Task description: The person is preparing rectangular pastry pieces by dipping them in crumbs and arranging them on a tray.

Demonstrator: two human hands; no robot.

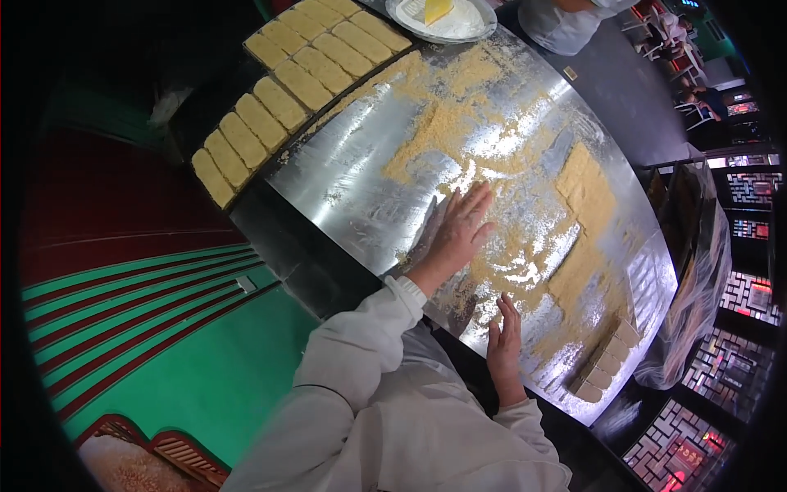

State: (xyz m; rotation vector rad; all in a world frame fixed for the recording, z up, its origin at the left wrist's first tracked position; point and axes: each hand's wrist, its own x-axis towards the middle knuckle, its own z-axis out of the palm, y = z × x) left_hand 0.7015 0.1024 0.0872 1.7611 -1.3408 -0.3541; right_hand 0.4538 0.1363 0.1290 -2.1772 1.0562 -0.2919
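Note:
My left hand is held over the crumb-strewn metal worktable, palm down with its fingers stretched out and nothing in it. Nearer to me, my right hand is at the table's front edge, fingers extended and thumb apart, also holding nothing. Tan crumbs lie scattered across the steel, with a thicker flat patch on the right. At the lower right corner of the table sits a short row of pale, cut dough-like pieces. Whether either palm touches the surface I cannot tell.
A dark tray of flat, pale yellow oblong slabs stands along the table's left side. At the far edge is a metal bowl of white powder with a yellow scraper-like piece. A plastic-draped rack stands right; another person is beyond.

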